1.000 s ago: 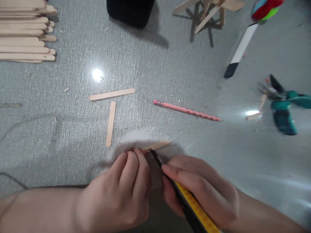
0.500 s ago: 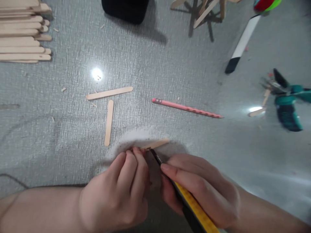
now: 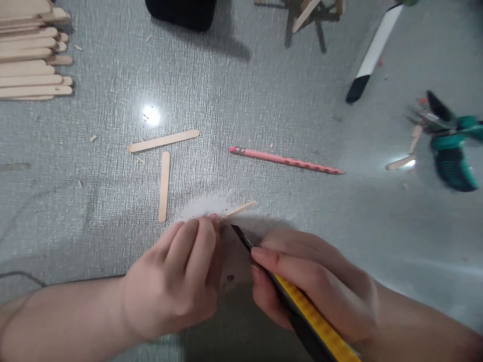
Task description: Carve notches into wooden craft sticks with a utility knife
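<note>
left grip (image 3: 175, 274) pinching 1 stick (image 3: 240, 208) | right grip (image 3: 317, 276) clamped round 1 knife (image 3: 316, 320) (1 pencil (image 3: 285, 160) beyond)

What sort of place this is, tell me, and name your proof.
Likely a craft workspace: piled wooden sticks, a yellow-and-black utility knife in the right hand, and green-handled pliers lying on the grey surface.

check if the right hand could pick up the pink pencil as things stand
Probably not right away: the right hand grips the yellow and black knife, though the way to the pink pencil looks free.
</note>
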The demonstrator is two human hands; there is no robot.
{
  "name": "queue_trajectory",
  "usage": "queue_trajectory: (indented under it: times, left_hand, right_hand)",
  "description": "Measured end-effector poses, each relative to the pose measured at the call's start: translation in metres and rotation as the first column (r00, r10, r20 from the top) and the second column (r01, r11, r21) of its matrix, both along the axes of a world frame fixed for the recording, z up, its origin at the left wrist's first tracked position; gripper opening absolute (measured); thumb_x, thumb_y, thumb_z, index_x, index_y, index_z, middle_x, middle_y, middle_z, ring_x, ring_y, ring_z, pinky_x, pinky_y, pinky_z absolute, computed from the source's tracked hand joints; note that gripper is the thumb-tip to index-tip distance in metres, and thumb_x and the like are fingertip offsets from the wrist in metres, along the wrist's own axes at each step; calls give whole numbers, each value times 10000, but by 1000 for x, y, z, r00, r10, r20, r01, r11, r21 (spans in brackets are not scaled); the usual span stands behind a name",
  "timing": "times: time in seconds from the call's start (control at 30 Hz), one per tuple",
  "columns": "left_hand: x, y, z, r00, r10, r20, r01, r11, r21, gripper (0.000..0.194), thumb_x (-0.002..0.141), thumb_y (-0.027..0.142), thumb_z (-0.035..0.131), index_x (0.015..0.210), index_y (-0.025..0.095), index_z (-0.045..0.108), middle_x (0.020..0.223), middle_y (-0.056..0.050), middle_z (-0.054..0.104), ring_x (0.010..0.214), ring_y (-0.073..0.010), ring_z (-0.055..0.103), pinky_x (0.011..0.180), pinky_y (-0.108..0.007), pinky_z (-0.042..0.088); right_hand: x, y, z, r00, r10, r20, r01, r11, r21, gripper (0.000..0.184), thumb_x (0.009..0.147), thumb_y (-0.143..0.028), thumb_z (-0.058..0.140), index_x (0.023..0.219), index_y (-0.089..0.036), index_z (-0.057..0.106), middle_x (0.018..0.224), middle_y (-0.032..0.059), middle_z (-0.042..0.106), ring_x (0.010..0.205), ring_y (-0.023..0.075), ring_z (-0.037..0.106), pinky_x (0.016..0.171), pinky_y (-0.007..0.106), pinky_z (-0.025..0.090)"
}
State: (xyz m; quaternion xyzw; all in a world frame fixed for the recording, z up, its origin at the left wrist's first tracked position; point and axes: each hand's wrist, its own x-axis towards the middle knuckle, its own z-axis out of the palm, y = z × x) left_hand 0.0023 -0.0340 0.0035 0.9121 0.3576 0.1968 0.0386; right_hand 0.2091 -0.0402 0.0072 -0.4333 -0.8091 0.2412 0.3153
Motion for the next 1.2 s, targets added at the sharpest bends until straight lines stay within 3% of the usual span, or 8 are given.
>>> queue_trajectory:
  times: [0.07, 0.17, 0.37, 0.5, 0.63, 0.8, 0.9, 1.2]
  left_hand:
    - [0, 4, 0, 1000, 16, 25, -15, 999, -42, 160, 877, 17, 614, 986, -69, 694, 890, -161, 746, 720, -258, 707, 563, -384, 628]
    - [0, 9, 1, 1000, -11, 22, 12, 999, -36, 101, 872, 7, 622, 898, -49, 702, 814, -155, 731, 668, -260, 691, 486, -384, 590]
    - [-3, 13, 1, 997, -78, 17, 78, 997, -26, 53, 831, -33, 651, 855, -49, 695, 776, -182, 715, 655, -284, 692, 486, -405, 582]
    - [-8, 13, 3, 995, -102, -10, 102, 995, -21, 151, 855, -8, 634, 984, -71, 682, 849, -206, 721, 717, -299, 703, 507, -398, 573]
    - [-11, 16, 5, 994, -105, -16, 104, 994, -40, 134, 868, 58, 661, 993, 34, 701, 877, -119, 736, 718, -236, 686, 506, -344, 533]
    - [-17, 31, 3, 991, 86, 101, -49, 947, -318, 212, 1002, 170, 485, 898, 160, 669, 832, -22, 708, 706, -134, 634, 635, -300, 527]
    - [-24, 43, 1, 992, -96, 86, 118, 947, -299, 205, 1000, 174, 489, 933, 193, 682, 954, -23, 711, 850, -170, 643, 727, -321, 493]
    - [-28, 54, -7, 979, -135, 155, 178, 932, -315, 286, 1012, 155, 419, 930, 169, 693, 949, -38, 672, 863, -166, 587, 768, -316, 467]
  right_hand:
    - [2, 6, 3, 980, 197, -25, -198, 979, -43, 307, 823, -37, 587, 1097, -174, 607, 657, -10, 697, 614, 162, 685, 551, 296, 602]
    - [4, 10, 4, 961, 234, -147, -239, 971, -15, 346, 817, 6, 582, 1131, -138, 588, 626, -38, 680, 518, 117, 608, 480, 266, 548]
    - [3, 3, 0, 999, -49, -17, 50, 998, 34, 303, 800, -84, 636, 1077, -200, 600, 709, 2, 700, 614, 157, 679, 545, 269, 600]
    - [5, 5, 3, 995, -101, -3, 101, 990, -97, 281, 812, -113, 634, 1057, -240, 582, 719, -9, 708, 574, 160, 683, 500, 260, 595]
    - [7, 9, 3, 982, -181, -62, 169, 972, -161, 243, 822, -162, 644, 1045, -245, 596, 676, -14, 693, 514, 163, 664, 413, 269, 542]
    - [10, 16, 3, 992, -53, -117, 40, 993, -114, 252, 817, -109, 623, 1037, -232, 627, 722, -1, 705, 615, 170, 704, 487, 260, 585]
    - [11, 16, 3, 996, -34, -88, 24, 994, -106, 252, 819, -127, 622, 1043, -241, 640, 855, 30, 738, 738, 193, 733, 608, 295, 640]
    - [7, 12, -3, 996, 58, -66, -66, 991, -115, 279, 829, -103, 637, 1081, -225, 641, 1000, 48, 765, 880, 200, 755, 775, 300, 662]
